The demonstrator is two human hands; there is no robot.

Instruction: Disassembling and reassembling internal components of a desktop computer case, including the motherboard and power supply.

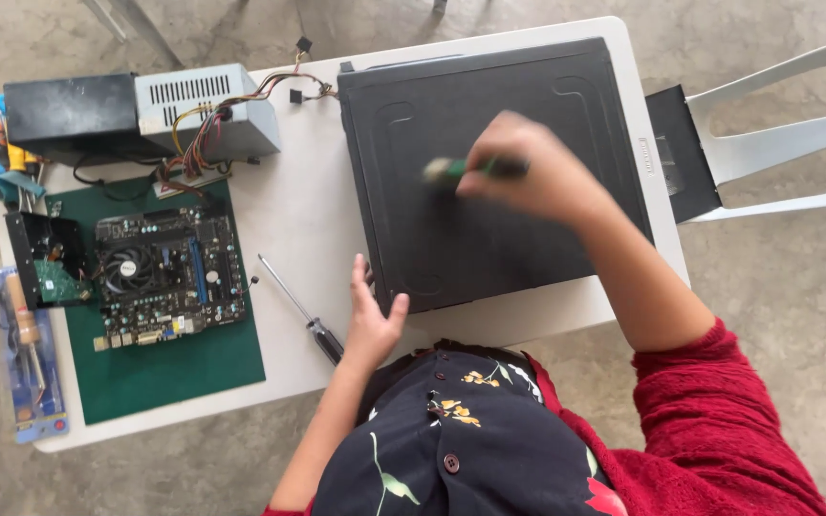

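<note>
— What's the case like?

— The computer case [489, 172] is a flat black metal slab, matte, with pressed grooves. It lies on the right half of the white table [298, 210], near its far and right edges.

— And the hands?

— The right hand [537, 177] is clenched on a green-handled brush [466, 169], blurred, over the panel. The left hand [373, 320] lies flat and released against the case's near-left corner, just right of a screwdriver [303, 311] — bare tabletop beyond.

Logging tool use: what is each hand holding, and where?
Right hand grips a blurred green-handled tool by its handle. Left hand holds nothing, resting against the black case.
</note>
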